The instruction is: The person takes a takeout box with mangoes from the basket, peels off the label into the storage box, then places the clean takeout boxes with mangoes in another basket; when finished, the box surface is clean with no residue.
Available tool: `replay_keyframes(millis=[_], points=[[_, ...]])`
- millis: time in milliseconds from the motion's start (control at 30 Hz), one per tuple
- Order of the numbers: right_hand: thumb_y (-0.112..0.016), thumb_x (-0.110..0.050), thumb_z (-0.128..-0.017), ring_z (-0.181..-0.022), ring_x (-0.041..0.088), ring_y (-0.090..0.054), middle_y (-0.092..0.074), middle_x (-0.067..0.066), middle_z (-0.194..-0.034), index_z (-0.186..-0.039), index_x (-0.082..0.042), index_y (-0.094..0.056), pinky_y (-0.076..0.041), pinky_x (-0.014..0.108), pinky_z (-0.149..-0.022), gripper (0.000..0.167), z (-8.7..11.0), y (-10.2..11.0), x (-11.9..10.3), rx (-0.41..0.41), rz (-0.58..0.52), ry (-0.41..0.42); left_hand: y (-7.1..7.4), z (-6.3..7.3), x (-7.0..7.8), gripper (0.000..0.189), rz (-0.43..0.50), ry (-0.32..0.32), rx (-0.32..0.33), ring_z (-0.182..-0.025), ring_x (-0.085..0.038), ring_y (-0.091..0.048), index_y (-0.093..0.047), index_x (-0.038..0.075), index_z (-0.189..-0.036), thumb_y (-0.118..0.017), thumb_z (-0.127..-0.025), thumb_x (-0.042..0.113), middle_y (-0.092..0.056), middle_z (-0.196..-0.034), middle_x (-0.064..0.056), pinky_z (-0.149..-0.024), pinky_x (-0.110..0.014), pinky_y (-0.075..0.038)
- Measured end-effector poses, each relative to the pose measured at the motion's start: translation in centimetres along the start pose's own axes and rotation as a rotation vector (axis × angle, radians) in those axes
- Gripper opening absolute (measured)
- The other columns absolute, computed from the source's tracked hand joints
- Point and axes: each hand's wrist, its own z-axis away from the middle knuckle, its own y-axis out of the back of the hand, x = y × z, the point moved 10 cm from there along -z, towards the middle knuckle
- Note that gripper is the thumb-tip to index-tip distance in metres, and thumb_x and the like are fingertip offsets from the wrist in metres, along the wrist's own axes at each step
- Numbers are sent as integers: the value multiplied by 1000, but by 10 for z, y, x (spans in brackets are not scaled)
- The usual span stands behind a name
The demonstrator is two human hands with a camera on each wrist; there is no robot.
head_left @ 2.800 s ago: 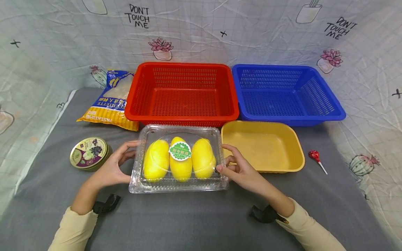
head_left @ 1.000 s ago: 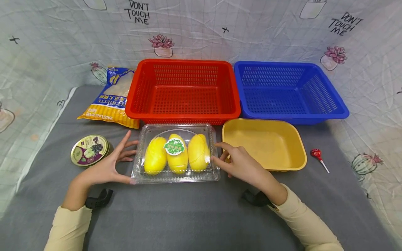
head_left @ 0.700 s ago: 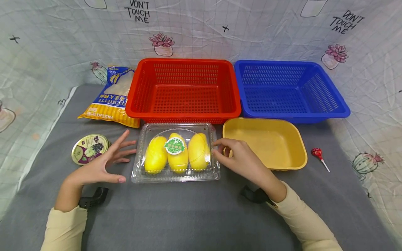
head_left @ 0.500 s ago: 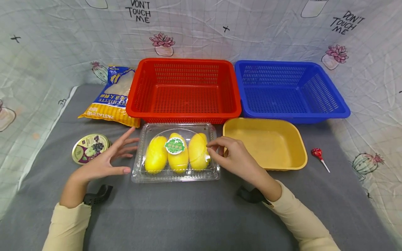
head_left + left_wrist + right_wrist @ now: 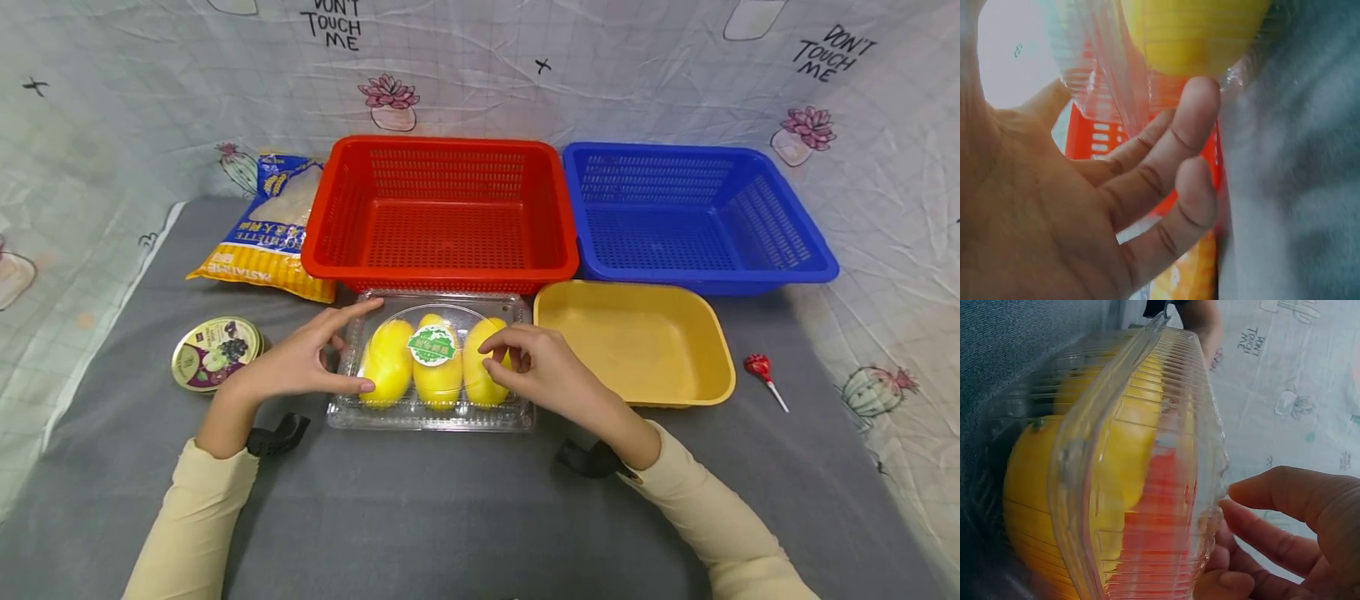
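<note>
A clear plastic clamshell box (image 5: 431, 419) holds three yellow mangoes (image 5: 386, 363) and has a green-and-white round sticker (image 5: 432, 345) on its lid. At its left end my left hand (image 5: 300, 354) is spread, thumb toward the front and index finger toward the back of the lid. In the left wrist view its fingers (image 5: 1147, 175) lie close beside the plastic wall. Over the right mango, my right hand (image 5: 551, 371) is loosely bent, thumb and index finger a little apart. The right wrist view has those fingertips right at the lid's plastic (image 5: 1210, 456).
Behind the box stand a red basket (image 5: 442, 275) and a blue basket (image 5: 705, 275). A yellow tray (image 5: 637, 367) sits right of the box, with a red lollipop (image 5: 759, 365) beyond. At left are a pasta bag (image 5: 266, 242) and a round tin (image 5: 217, 354).
The box, earlier between both hands, has come down closer to the table and lately shifted slightly right. My left hand drew off, then came back over its left end; my right hand moved left over the lid.
</note>
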Motion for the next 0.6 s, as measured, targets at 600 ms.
replay_keyframes(millis=[600], points=[[-71, 1, -85, -81, 19, -60, -69, 8, -92, -97, -1, -74, -57, 30, -71, 12, -34, -18, 7, -5, -96, -28, -7, -5, 3, 98, 118, -52, -21, -90, -24, -46, -25, 27, -155, -84, -76, 22, -33, -147, -9, -74, -37, -48]])
